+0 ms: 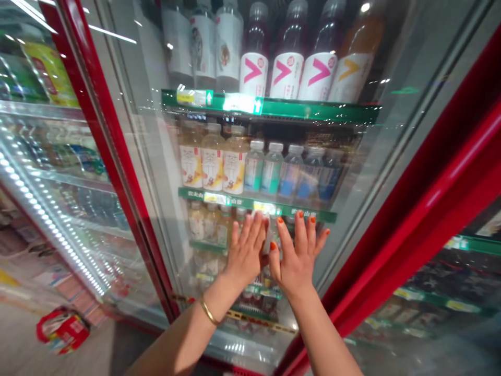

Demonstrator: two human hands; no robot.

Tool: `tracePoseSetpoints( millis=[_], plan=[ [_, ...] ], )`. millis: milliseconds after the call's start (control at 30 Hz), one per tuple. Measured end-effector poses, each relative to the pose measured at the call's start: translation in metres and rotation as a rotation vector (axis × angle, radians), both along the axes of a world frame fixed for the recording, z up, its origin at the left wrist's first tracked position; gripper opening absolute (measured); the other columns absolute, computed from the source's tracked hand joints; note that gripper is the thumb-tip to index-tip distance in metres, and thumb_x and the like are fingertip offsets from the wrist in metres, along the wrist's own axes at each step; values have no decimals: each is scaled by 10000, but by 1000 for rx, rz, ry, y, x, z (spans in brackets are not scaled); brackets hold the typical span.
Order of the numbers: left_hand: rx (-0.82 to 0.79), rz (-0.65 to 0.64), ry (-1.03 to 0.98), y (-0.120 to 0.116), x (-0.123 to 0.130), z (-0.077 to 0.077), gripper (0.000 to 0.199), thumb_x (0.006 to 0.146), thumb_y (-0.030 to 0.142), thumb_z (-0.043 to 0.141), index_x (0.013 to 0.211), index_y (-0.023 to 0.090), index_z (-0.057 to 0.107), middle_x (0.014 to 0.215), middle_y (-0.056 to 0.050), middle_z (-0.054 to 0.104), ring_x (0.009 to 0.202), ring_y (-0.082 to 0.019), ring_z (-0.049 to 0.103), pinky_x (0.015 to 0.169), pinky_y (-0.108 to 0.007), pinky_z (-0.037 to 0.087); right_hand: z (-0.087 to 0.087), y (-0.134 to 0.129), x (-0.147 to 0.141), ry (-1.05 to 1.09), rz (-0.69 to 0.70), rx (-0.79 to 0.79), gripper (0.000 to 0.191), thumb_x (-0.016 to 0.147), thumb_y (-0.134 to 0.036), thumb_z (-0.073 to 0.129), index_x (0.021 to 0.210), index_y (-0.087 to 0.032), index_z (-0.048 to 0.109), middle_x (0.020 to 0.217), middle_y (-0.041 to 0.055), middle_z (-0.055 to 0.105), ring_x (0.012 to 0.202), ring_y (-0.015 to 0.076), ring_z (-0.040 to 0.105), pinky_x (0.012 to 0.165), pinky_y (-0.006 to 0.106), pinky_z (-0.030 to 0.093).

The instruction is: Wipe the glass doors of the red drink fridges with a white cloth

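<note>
My left hand [247, 248], with a gold bangle [209, 310] on the wrist, is stretched out at the glass door [151, 156] of a drinks cooler. Its fingers are extended and close together. A small whitish patch shows by its fingertips; I cannot make out whether it is a cloth or something behind the glass. Beside it, my right hand [295, 256] has orange nails and spread fingers, palm towards the same pane, with nothing visible in it. Whether both palms actually touch the glass is hard to tell. Bottles behind the hands are partly hidden.
Behind the glass, green-edged shelves [313, 110] hold bottles with pink marks [287, 75] and tea bottles [213, 162]. Red frames [422, 224] border the door. Another lit cooler [58, 172] stands left. A red package [64, 329] sits on the floor at lower left.
</note>
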State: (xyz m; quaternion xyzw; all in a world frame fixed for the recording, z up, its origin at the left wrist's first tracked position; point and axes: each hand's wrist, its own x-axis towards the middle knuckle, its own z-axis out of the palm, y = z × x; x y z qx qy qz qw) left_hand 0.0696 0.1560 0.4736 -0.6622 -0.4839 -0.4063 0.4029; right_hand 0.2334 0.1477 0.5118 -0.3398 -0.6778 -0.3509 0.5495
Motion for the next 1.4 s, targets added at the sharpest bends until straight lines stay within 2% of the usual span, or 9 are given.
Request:
tracePoseSetpoints(
  millis=[133,233,367,500,633,733,867,1133,1400],
  plan=[
    [38,7,-65,-16,-55,-33,950,1050,345,609,1808,243,45,1859,-110,196,1747,-288,-87,1419,-626,-63,-6,8,-5,-21,-61,29,715,1047,-267,570,1737,-293,384,1859,68,291,1748,286,206,1425,612,75],
    [88,80,-374,-10,-95,8,910,1092,301,546,1806,257,-17,1882,-148,25,1728,-375,-161,1366,-779,-60,-10,13,-4,-20,-75,91,643,1043,-273,572,1680,-264,486,1831,78,363,1736,281,248,1433,573,80],
    [73,54,-402,4,-65,51,866,1119,479,501,1811,259,30,1895,-91,-22,1733,-362,-181,1380,-735,-90,-15,17,0,8,-34,163,658,1013,-224,554,1668,-211,492,1804,107,416,1716,281,307,1435,550,117],
    [-12,-106,44,-2,-33,-11,772,1088,646,503,1774,366,287,1866,32,238,1762,-241,-100,1408,-574,-156,-20,20,5,24,5,213,673,979,-213,536,1651,-232,513,1791,87,443,1706,296,332,1426,586,156],
    [-90,-2,-122,-14,-90,-61,765,1088,391,574,1782,352,253,1854,-32,285,1751,-308,-117,1392,-705,-87,-22,21,2,20,-70,161,686,962,-224,575,1646,-243,528,1756,96,494,1671,326,403,1411,602,220],
    [-21,76,-415,-9,-124,-18,811,1110,294,475,1807,244,63,1882,-134,60,1727,-361,-178,1366,-772,-62,-23,22,-2,19,-116,155,742,946,-214,600,1678,-277,498,1734,93,526,1623,359,477,1385,636,279],
    [39,-13,-374,5,-82,48,835,1121,319,424,1799,202,-49,1882,-104,-7,1738,-300,-148,1416,-644,-59,-24,25,-3,29,-140,151,767,938,-210,576,1691,-314,476,1743,76,516,1600,372,506,1359,672,308],
    [-57,-156,115,-3,-55,-14,942,1073,519,595,1807,265,62,1802,-72,368,1749,-193,100,1410,-425,-151,-22,14,21,-101,-78,-28,757,975,-257,549,1717,-259,400,1756,132,482,1678,341,381,1380,634,257],
    [-152,-6,-61,9,-15,37,1312,939,871,571,1784,51,-5,1857,-249,20,1750,-365,-105,1411,-628,-67,-26,17,37,-19,106,-27,804,1020,-225,508,1780,-230,245,1827,173,341,1729,369,253,1372,715,213]
  ],
)
